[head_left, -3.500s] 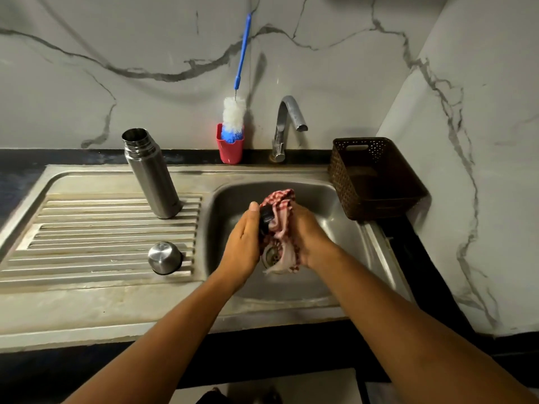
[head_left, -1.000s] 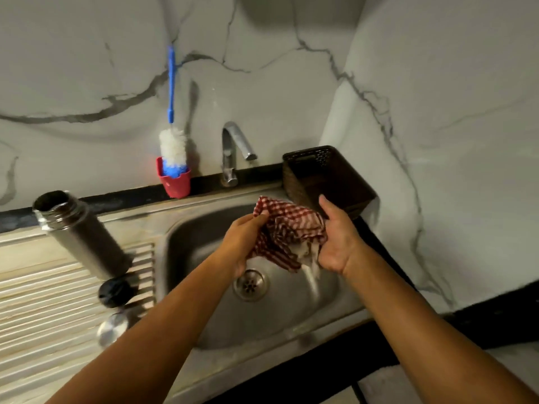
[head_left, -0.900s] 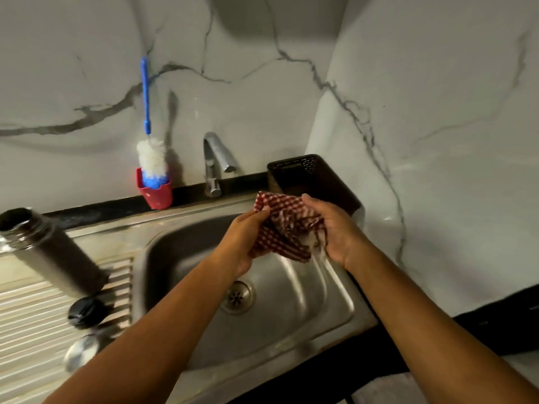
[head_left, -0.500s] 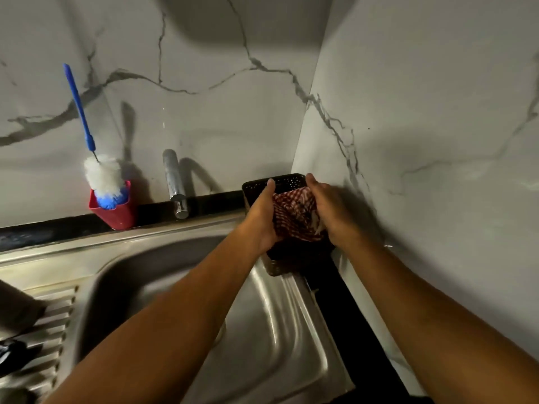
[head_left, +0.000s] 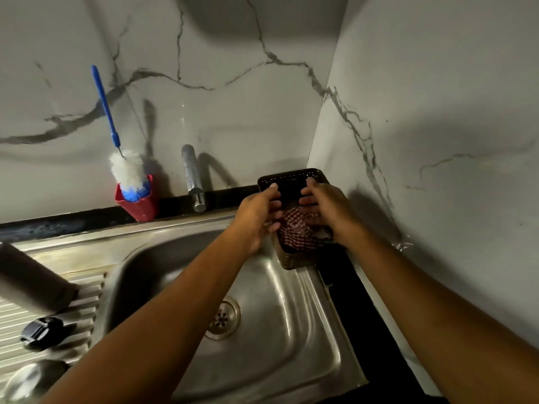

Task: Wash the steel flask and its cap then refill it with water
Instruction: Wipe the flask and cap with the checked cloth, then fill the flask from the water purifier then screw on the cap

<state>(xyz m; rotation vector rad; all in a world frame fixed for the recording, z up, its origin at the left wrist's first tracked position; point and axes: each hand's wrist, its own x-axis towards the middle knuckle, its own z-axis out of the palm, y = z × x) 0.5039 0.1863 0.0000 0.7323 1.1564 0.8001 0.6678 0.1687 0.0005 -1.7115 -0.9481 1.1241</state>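
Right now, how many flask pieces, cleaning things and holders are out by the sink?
Flask pieces: 3 (steel flask, black stopper, steel cap)
Cleaning things: 2 (bottle brush, checked cloth)
Holders: 2 (red cup, brown basket)
Total: 7

- I am showing my left hand (head_left: 256, 218) bare from wrist to fingertips (head_left: 273, 186), with nothing worn on it.
- My right hand (head_left: 328, 211) is showing bare in the same way, its knuckles standing out as low ridges.
- Short, rounded nails are showing at the ends of the fingers on both hands.
- My left forearm (head_left: 175, 304) is running uncovered along all its visible length.
- My right forearm (head_left: 425, 304) is looking the same, widening toward the bottom edge, where the frame is cutting both arms off.
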